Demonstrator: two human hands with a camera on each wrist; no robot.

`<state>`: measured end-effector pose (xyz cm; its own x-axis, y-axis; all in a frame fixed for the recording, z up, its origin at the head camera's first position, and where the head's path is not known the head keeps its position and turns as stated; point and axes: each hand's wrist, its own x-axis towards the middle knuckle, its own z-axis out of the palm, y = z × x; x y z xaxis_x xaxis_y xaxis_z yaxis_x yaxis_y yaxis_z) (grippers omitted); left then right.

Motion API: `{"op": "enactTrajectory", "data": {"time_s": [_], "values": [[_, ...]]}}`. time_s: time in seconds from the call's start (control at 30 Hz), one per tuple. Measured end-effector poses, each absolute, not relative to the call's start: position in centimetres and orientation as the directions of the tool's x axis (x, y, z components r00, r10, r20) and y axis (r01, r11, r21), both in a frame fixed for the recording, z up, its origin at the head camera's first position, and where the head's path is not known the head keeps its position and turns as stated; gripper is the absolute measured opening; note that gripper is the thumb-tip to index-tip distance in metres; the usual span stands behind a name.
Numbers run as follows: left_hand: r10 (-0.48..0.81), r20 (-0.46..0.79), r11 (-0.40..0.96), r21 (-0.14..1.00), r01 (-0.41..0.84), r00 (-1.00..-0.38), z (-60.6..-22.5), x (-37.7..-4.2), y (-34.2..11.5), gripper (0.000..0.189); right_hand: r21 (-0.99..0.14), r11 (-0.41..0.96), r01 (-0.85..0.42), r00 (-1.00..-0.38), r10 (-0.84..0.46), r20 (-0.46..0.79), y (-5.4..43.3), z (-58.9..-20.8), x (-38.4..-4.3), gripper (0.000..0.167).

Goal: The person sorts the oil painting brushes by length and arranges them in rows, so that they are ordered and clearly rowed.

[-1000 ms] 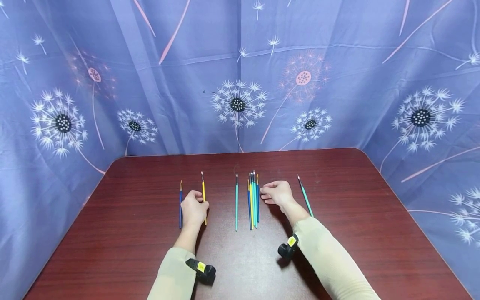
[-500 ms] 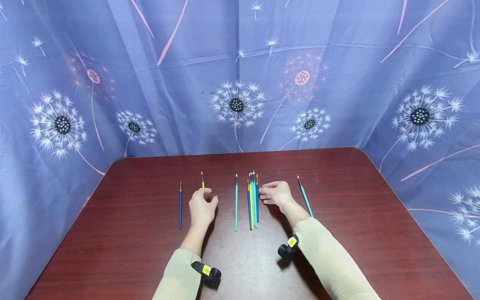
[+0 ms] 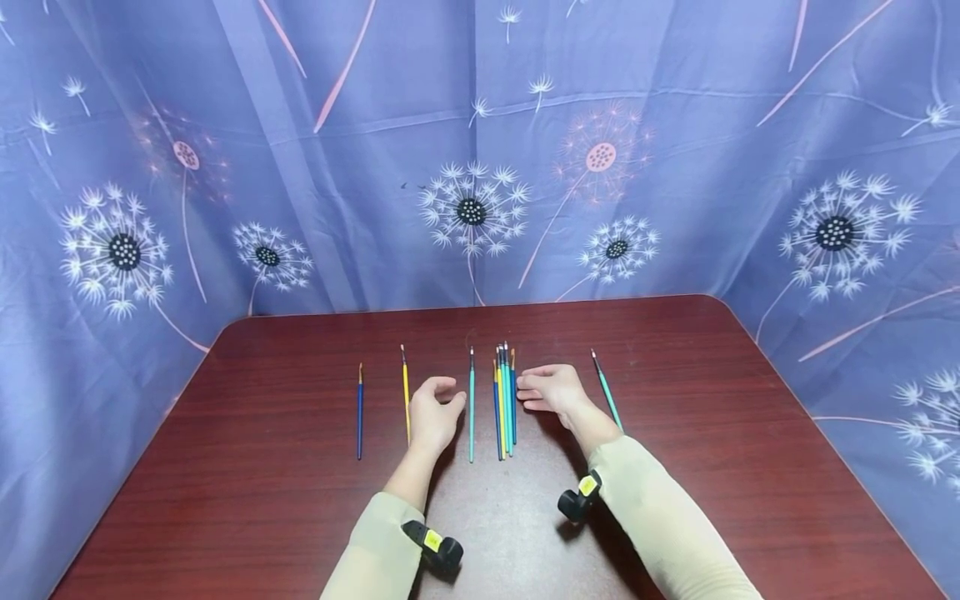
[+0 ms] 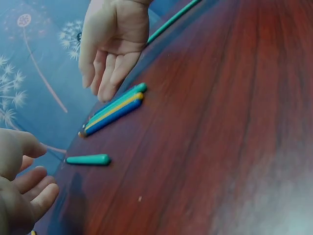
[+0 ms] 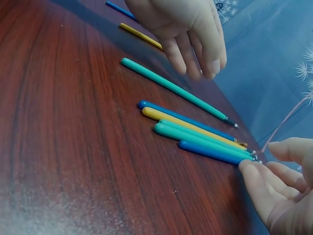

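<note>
My left hand [image 3: 435, 417], fingers loosely bent and holding nothing, hovers just left of a single teal paintbrush [image 3: 472, 408]. A row of several paintbrushes [image 5: 200, 134] in blue, yellow and teal lies side by side to the right of it. Beside that row is my right hand [image 3: 553, 389], with its fingertips close to the outer blue paintbrush [image 5: 210, 152]; whether they touch it I cannot tell. Nothing is held in the right hand. A yellow paintbrush [image 3: 406, 387] lies left of my left hand, its lower end hidden behind the hand and wrist.
Farther left lies a blue paintbrush [image 3: 360, 421]. Another teal paintbrush [image 3: 608, 394] lies tilted to the right of my right hand, its lower end hidden by the forearm. A patterned blue curtain [image 3: 352, 208] hangs behind the dark red table [image 3: 247, 500].
My left hand has moved right, from the blue and yellow paintbrushes, past the yellow one, to near the single teal paintbrush. The right hand has stayed beside the row.
</note>
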<state>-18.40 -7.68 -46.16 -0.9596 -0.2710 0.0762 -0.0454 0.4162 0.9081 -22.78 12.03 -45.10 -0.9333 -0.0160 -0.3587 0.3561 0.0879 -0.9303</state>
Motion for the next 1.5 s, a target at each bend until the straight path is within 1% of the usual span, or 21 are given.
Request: {"op": "enactTrajectory", "data": {"time_s": [0.1,0.6,0.7,0.83,1.03,1.2,1.37,1.5], "values": [[-0.264,0.055,0.403,0.913,-0.058,-0.963,-46.2,-18.5,-7.2,0.024,-0.928,0.089,0.362,-0.931,-0.022,-0.365,12.0,-45.2,-22.7,0.035],[-0.251,0.015,0.512,0.850,-0.120,-0.968,-46.1,-19.3,-5.6,0.024,-0.933,0.084,0.349,-0.935,-0.033,-0.353,11.9,-45.1,-22.3,0.035],[-0.256,0.011,0.527,0.840,-0.130,-0.966,-46.0,-19.4,-5.5,0.024,-0.937,0.116,0.330,-0.942,-0.020,-0.335,11.7,-45.1,-22.4,0.033],[-0.267,-0.009,0.533,0.832,-0.155,-0.964,-45.8,-19.5,-5.4,0.024,-0.934,0.201,0.296,-0.954,0.019,-0.298,11.1,-45.1,-22.7,0.028],[-0.268,-0.021,0.537,0.827,-0.167,-0.963,-45.7,-19.7,-5.3,0.025,-0.900,0.311,0.304,-0.953,0.111,-0.283,10.3,-45.4,-23.4,0.022],[-0.275,-0.010,0.547,0.821,-0.165,-0.961,-45.9,-19.8,-5.3,0.027,-0.879,0.354,0.318,-0.948,0.151,-0.282,10.0,-45.7,-23.7,0.023],[-0.281,-0.019,0.541,0.822,-0.175,-0.959,-46.0,-19.9,-5.2,0.033,-0.860,0.395,0.324,-0.946,0.160,-0.282,9.9,-45.7,-23.7,0.021],[-0.283,-0.015,0.545,0.821,-0.173,-0.959,-45.9,-20.0,-5.2,0.032,-0.847,0.413,0.334,-0.942,0.165,-0.291,9.9,-45.7,-24.0,0.019]]}}
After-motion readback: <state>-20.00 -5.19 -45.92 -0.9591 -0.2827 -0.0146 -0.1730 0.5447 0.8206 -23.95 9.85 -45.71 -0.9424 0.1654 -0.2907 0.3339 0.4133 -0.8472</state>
